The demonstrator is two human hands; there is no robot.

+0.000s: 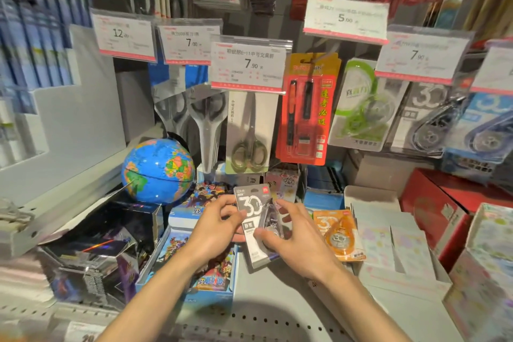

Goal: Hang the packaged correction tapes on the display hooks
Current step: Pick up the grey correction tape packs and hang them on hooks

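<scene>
Grey-carded correction tape pack, clear blister front: gripped by left hand and right hand, fingers curled round both edges. Orange correction tape pack: flat on grey shelf, right of centre.

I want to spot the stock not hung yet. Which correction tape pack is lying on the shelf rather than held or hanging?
The orange pack, flat on the shelf beside the right hand. The grey pack is held in both hands; the others hang on hooks above.

My left hand and right hand both grip a grey packaged correction tape above the shelf. An orange correction tape lies just right. Blurred packs, probably more tapes, hang above.
</scene>
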